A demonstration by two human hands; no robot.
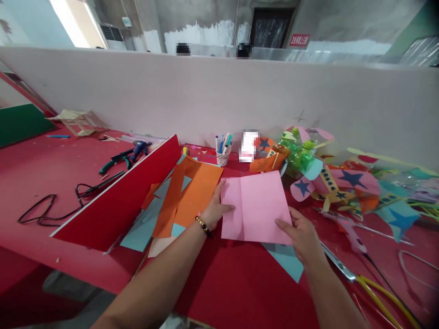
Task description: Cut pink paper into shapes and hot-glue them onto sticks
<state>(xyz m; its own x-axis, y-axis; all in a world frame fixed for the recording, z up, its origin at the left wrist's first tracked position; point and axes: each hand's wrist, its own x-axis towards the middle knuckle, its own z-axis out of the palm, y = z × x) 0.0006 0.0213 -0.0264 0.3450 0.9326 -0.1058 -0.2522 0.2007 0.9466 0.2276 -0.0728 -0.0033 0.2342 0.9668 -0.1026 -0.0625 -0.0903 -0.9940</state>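
Observation:
A pink sheet of paper with an upright crease left of its middle is held up over the red table. My left hand grips its left edge, thumb on the front. At the lower right edge, my right hand pinches it between thumb and fingers. Under the pink sheet a light blue paper piece sticks out. Orange paper and more light blue paper lie to the left of my left hand. Scissors with yellow handles lie beside my right forearm.
A low red divider stands at left, with pliers and a black cable beyond it. A pen cup stands behind. Decorated plastic bottles and a pink glue gun are at right. A white partition closes the back.

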